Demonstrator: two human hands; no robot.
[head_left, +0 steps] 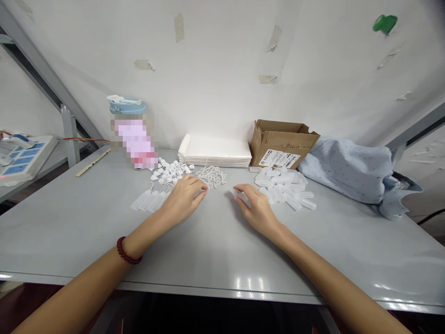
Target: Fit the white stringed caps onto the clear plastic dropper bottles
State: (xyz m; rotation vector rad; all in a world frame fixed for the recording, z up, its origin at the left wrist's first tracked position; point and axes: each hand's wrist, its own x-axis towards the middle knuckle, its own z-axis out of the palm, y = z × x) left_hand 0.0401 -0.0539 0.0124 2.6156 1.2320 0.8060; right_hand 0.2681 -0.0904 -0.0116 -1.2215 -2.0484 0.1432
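My left hand (184,197) rests on the grey table (215,246), fingers curled together, fingertips close to a small heap of thin white parts (211,176); whether it holds one is hidden. A dark red bead bracelet (127,253) circles that wrist. My right hand (255,208) lies to the right with its fingers pinched on a small clear plastic tube (236,192). A pile of clear tubes (285,188) lies just right of it. White caps (170,172) and a few finished clear tubes (149,201) lie left of my left hand.
A stack of white bags (215,150) lies at the back by the wall. An open cardboard box (281,144) stands to its right, next to a blue cloth (354,169). A blue-lidded bottle (130,132) stands back left. A scale (21,157) sits far left.
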